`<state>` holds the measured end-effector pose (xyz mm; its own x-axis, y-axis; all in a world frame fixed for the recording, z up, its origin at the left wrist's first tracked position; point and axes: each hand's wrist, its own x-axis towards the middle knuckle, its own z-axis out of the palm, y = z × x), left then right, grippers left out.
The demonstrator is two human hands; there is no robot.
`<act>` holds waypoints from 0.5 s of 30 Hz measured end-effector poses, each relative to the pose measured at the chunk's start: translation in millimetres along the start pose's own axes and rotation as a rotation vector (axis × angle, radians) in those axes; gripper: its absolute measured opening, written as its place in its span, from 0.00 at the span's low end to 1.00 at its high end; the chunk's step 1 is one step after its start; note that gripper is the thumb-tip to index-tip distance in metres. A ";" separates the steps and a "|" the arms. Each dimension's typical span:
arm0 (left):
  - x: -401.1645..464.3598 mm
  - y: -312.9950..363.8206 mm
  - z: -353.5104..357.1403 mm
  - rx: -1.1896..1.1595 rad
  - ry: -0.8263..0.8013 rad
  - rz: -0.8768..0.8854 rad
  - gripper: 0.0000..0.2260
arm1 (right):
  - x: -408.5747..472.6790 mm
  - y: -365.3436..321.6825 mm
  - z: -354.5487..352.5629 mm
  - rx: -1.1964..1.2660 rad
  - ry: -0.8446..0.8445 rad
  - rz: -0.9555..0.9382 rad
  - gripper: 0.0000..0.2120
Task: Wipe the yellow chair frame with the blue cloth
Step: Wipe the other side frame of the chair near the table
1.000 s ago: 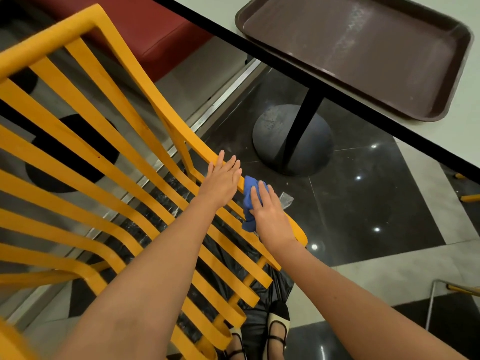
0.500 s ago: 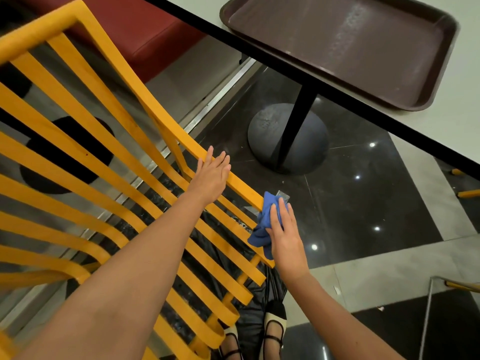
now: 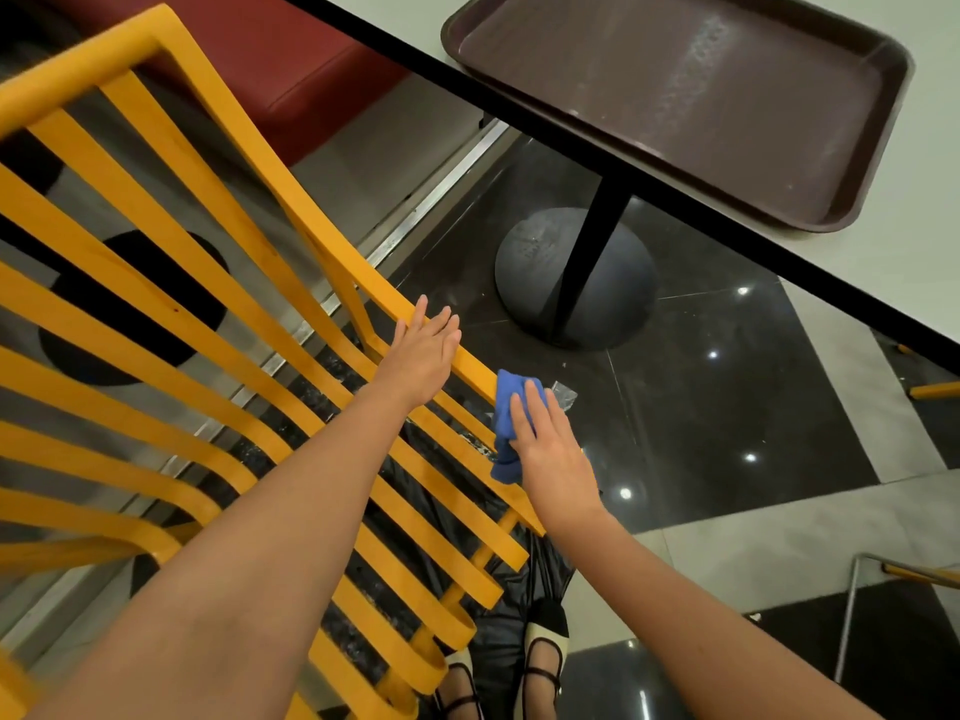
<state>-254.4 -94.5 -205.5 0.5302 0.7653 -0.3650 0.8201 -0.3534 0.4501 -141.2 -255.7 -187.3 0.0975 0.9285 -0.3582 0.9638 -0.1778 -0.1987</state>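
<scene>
Head view: right hand (image 3: 550,449) presses blue cloth (image 3: 506,423) flat-fingered on yellow chair frame (image 3: 311,236) below steadying open left hand (image 3: 423,356); unpinched, it may slip.

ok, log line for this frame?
step: wiping | right hand: presses blue cloth on yellow chair frame | left hand: rests on rail

Showing are one yellow chair frame (image 3: 171,283), one blue cloth (image 3: 505,407), one brown tray (image 3: 675,96), two hands and two shoes.

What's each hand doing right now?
Left hand: open, resting on the yellow chair frame.
Right hand: open, pressing the blue cloth against the frame.
</scene>
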 end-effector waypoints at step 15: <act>-0.7 1.6 -1.8 -0.024 0.008 -0.018 0.21 | 28.0 -10.1 -12.3 0.035 -0.060 -0.092 0.40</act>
<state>-253.9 -94.7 -203.0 0.5138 0.7758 -0.3661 0.8238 -0.3270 0.4631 -145.1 -223.9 -184.1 -0.0067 0.9205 -0.3906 0.9585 -0.1054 -0.2648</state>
